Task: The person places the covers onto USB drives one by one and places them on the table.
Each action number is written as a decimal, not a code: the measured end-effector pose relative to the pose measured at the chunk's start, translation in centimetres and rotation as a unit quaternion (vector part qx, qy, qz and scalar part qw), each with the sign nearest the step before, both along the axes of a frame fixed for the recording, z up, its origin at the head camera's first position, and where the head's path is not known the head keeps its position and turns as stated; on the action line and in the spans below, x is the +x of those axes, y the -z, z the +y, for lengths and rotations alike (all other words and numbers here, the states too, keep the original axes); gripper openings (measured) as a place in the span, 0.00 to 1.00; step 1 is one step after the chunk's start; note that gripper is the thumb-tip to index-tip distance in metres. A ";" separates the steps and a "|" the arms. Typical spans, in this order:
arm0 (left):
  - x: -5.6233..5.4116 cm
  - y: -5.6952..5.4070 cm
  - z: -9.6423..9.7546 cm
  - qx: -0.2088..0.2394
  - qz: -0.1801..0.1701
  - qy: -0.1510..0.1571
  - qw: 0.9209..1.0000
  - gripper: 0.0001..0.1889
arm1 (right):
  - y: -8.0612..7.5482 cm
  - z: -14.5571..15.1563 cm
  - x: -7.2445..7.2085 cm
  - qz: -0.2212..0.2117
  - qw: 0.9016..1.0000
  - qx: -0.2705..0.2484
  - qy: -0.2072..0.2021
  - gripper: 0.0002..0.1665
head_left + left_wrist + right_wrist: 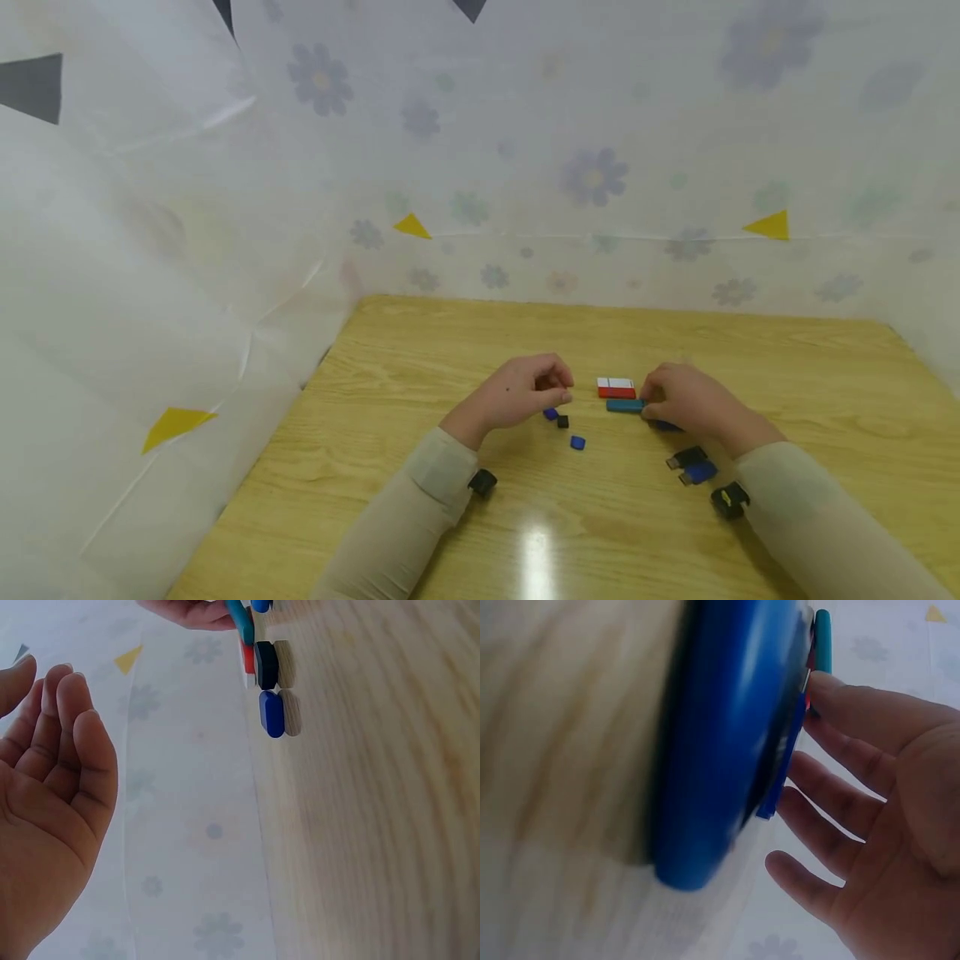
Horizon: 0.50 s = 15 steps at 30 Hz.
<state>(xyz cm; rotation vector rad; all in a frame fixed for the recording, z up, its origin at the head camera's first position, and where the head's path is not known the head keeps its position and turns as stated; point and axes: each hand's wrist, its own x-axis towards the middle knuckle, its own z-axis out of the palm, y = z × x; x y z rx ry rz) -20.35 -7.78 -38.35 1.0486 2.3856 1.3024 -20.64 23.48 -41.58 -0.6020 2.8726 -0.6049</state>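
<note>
My right hand (690, 402) pinches the right end of a slim teal stick (624, 406) between thumb and forefinger, low over the table. The teal stick (241, 622) looks slightly tilted in the left wrist view. Just behind it lies a flat white-and-red block (617, 388). A dark blue piece (666, 425) is partly hidden under the right hand. My left hand (517, 387) hovers with loosely curled fingers and holds nothing. Close below it are a blue cap (551, 413), a black cap (563, 422) and another blue cap (577, 443).
A black USB stick (687, 457) and a blue USB stick (699, 473) lie side by side near the right wrist, metal plugs facing left. The wooden table (420, 350) meets a flower-patterned white sheet (517, 275) at the back and left.
</note>
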 end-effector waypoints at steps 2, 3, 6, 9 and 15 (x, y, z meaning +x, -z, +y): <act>0.0 0.1 0.0 -0.002 0.001 0.001 1.000 0.05 | 0.0 -0.2 -0.1 -0.004 1.000 0.008 0.005 0.07; 0.0 0.1 0.0 -0.003 0.002 0.001 1.000 0.05 | 0.0 -0.3 -0.1 -0.004 1.000 0.012 0.003 0.07; 0.0 0.2 0.0 -0.005 0.007 0.001 1.000 0.04 | 0.0 -0.5 -0.1 0.000 1.000 0.025 0.008 0.06; -0.1 0.2 -0.1 -0.008 0.013 0.001 1.000 0.04 | 0.0 -0.7 -0.2 0.003 1.000 0.030 0.006 0.06; -0.2 0.2 -0.3 -0.017 0.012 -0.003 1.000 0.05 | -0.2 -1.1 -0.4 0.006 0.999 0.036 0.007 0.06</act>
